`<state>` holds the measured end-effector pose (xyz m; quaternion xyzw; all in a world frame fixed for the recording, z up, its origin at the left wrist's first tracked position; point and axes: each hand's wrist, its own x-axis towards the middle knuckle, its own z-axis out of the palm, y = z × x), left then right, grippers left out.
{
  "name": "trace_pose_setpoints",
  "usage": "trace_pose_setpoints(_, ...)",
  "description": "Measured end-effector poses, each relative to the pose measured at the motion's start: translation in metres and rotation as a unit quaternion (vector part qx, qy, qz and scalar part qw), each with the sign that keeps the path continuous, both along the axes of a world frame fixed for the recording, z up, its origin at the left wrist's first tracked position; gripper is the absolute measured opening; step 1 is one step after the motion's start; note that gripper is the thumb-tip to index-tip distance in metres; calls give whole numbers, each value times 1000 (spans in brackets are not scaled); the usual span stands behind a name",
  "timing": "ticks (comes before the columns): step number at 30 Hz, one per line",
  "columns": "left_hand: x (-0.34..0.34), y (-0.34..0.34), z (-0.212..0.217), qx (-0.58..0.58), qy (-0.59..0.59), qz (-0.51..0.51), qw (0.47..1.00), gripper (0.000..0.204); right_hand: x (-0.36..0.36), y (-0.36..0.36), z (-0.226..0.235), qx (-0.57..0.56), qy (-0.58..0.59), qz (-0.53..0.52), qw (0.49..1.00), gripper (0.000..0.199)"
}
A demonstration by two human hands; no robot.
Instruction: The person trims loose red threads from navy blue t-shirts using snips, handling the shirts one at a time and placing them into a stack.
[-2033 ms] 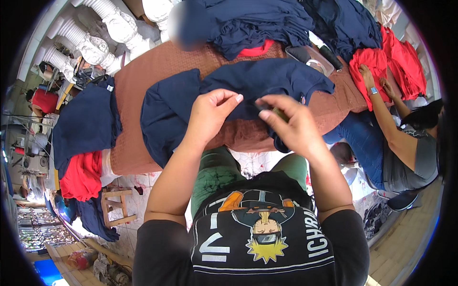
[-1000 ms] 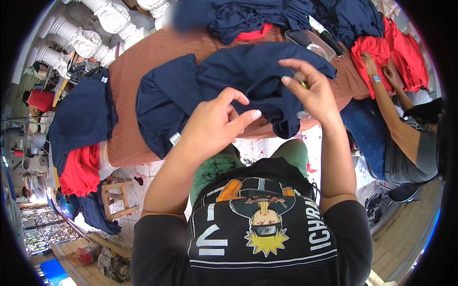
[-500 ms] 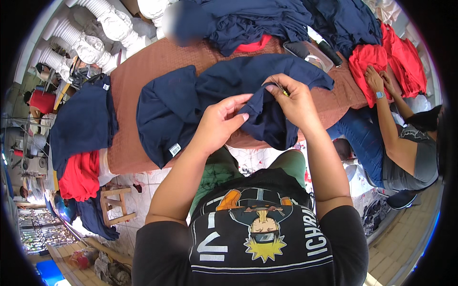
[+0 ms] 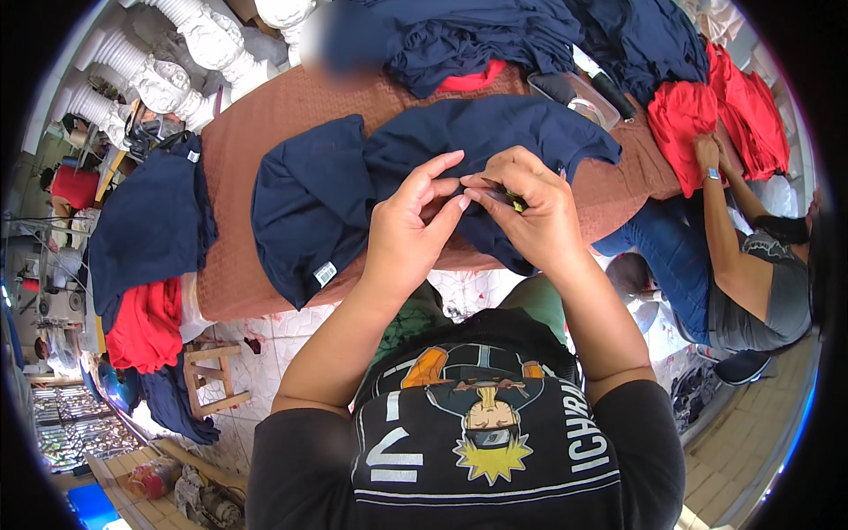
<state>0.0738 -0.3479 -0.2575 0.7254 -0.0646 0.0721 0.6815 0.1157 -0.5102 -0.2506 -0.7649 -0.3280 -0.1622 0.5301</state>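
My left hand (image 4: 408, 216) is raised over the table's near edge, thumb and forefinger pinched close to my right fingertips. What lies in that pinch, if anything, is too small to make out. My right hand (image 4: 543, 212) is closed around a small dark tool with a yellow-green part (image 4: 518, 205), which looks like thread snips. The right thumb and forefinger also meet at the tips, beside the left ones. Behind and below both hands lies a navy garment (image 4: 424, 128), spread across the table, with part of it drooping over the near edge. A white label (image 4: 325, 273) shows at its lower left.
Brown cloth covers the table (image 4: 234, 221). At the far side are heaped navy garments (image 4: 486, 40) and a clear plastic box (image 4: 587, 102). Another navy garment (image 4: 146, 225) hangs at the left over red cloth (image 4: 146, 327). A co-worker (image 4: 751, 265) handles red garments (image 4: 685, 124) at the right.
My hands have come together at the fingertips. The garment fold that was stretched between them has dropped toward the table edge. The co-worker's hands have drawn closer together.
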Motion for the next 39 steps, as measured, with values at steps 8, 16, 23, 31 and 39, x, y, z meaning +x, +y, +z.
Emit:
trace_pose_setpoints(8, 23, 24, 14, 205, -59, 17, 977, 23, -2, -18, 13, 7, 144, 65, 987, 11)
trace_pose_setpoints(16, 61, 160, 42, 76, -138, 321, 934, 37, -73, -67, 91, -155, -21, 823, 547, 33)
trace_pose_setpoints(23, 35, 136, 33, 224, 26, 90, 970, 41, -59, -91, 112, -199, 10, 718, 667, 19)
trace_pose_setpoints(31, 14, 139, -16, 427, 130, 138, 884, 57, 69, -98, -1, -442, 61, -119, 887, 21)
trace_pose_setpoints(39, 5, 131, -18, 429, 185, 126, 875, 42, 84, -134, -71, -395, 263, -169, 864, 39)
